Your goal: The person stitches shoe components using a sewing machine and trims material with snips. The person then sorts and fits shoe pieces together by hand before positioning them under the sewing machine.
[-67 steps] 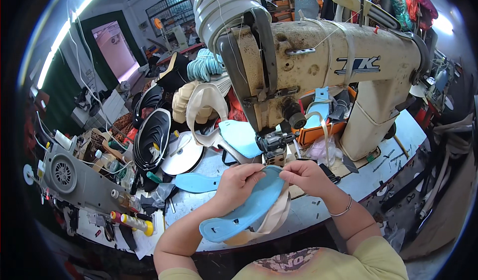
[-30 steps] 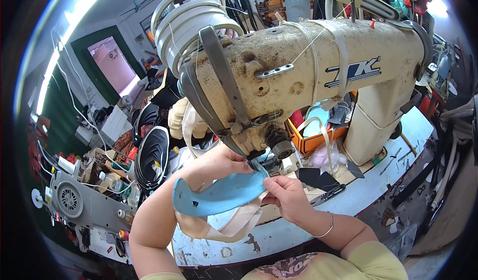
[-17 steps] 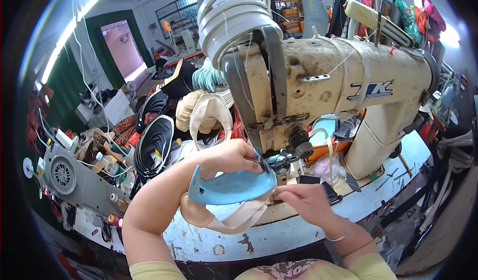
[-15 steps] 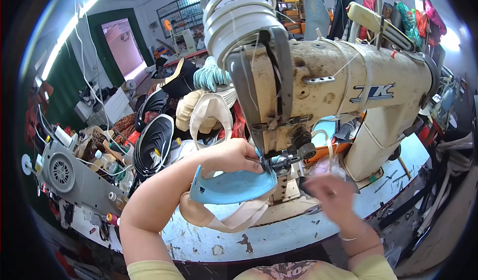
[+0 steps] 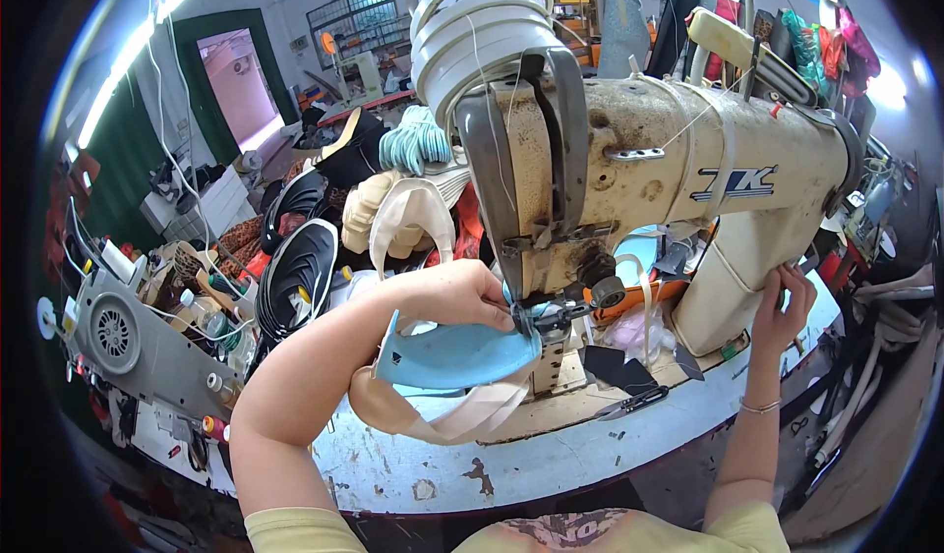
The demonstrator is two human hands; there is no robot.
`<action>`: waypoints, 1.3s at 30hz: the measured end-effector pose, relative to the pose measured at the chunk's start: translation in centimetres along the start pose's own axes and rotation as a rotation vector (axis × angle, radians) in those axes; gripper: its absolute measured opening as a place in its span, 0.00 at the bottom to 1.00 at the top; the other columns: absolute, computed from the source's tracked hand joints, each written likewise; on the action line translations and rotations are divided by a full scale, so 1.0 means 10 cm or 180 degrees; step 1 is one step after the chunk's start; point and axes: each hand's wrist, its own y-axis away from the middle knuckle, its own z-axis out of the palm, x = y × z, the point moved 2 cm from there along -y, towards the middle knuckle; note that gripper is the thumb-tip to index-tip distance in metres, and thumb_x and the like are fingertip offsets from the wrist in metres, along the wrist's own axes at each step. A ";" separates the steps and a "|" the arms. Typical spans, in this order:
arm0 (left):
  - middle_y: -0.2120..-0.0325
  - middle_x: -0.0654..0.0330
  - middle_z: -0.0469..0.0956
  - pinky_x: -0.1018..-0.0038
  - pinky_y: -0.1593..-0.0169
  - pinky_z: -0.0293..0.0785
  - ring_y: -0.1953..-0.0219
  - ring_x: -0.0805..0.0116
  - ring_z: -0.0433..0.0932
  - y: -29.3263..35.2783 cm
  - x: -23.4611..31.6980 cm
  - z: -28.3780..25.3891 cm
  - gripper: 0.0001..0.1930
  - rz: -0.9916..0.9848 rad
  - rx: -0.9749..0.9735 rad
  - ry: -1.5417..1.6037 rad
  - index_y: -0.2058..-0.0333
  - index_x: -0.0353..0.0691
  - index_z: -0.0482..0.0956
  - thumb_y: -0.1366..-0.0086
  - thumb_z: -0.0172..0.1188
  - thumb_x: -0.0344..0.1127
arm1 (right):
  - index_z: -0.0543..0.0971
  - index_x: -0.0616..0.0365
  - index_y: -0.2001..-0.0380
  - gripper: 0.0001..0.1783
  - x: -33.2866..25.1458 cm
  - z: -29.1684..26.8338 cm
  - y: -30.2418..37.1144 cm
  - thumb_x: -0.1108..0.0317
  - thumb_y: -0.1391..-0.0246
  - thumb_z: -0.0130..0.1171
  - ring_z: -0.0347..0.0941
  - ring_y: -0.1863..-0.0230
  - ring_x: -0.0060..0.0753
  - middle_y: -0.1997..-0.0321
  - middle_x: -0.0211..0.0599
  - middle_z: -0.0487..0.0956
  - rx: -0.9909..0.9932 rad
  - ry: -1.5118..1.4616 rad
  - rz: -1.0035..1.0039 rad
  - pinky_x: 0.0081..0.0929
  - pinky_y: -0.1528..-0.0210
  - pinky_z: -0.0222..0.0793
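Note:
My left hand point(image 5: 470, 297) is closed on the edge of a light-blue curved piece point(image 5: 457, 358), pinching it close beside the presser foot point(image 5: 551, 325) of a beige sewing machine point(image 5: 644, 130). A loop of pale beige band point(image 5: 442, 420) hangs under the blue piece and seems joined to it. My right hand point(image 5: 784, 309) reaches to the foot of the machine's upright column, fingers curled round a small dark knob there that they partly hide. The needle tip and the spot being sewn are hidden behind the foot and my left fingers.
Thread snips point(image 5: 634, 403) and black scraps point(image 5: 618, 368) lie on the machine bed. Beyond my left arm are stacked black curved pieces point(image 5: 300, 283), beige bands point(image 5: 413, 219) and a bundle of light-blue strips point(image 5: 416, 142). A grey machine point(image 5: 123, 337) stands far left.
My right hand has moved right, from above the snips to the knob at the column, uncovering the snips and black scraps. My left hand stays on the blue piece; the view has shifted slightly.

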 end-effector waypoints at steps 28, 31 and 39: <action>0.61 0.54 0.77 0.72 0.56 0.75 0.62 0.68 0.77 -0.23 0.08 -0.30 0.18 -0.0741 0.0473 0.1336 0.53 0.36 0.73 0.40 0.56 0.37 | 0.74 0.57 0.60 0.14 -0.65 -0.17 1.08 0.72 0.53 0.57 0.71 0.67 0.44 0.70 0.39 0.72 -0.3017 -0.1577 -0.0067 0.36 0.65 0.69; 0.53 0.54 0.73 0.70 0.49 0.70 0.55 0.64 0.74 -0.41 0.13 -0.21 0.20 0.1368 0.0772 0.1555 0.49 0.36 0.70 0.40 0.55 0.36 | 0.71 0.58 0.51 0.21 -1.08 -0.11 0.30 0.73 0.51 0.55 0.68 0.68 0.48 0.68 0.42 0.71 -0.2799 -0.1928 0.0177 0.36 0.64 0.66; 0.47 0.56 0.69 0.68 0.45 0.67 0.48 0.64 0.69 -0.33 0.29 -0.16 0.21 0.1505 0.1550 0.0946 0.45 0.39 0.65 0.38 0.54 0.30 | 0.80 0.47 0.62 0.19 -1.68 0.21 -0.24 0.69 0.63 0.59 0.65 0.66 0.21 0.67 0.19 0.72 -0.1539 -0.1058 -0.2563 0.23 0.69 0.59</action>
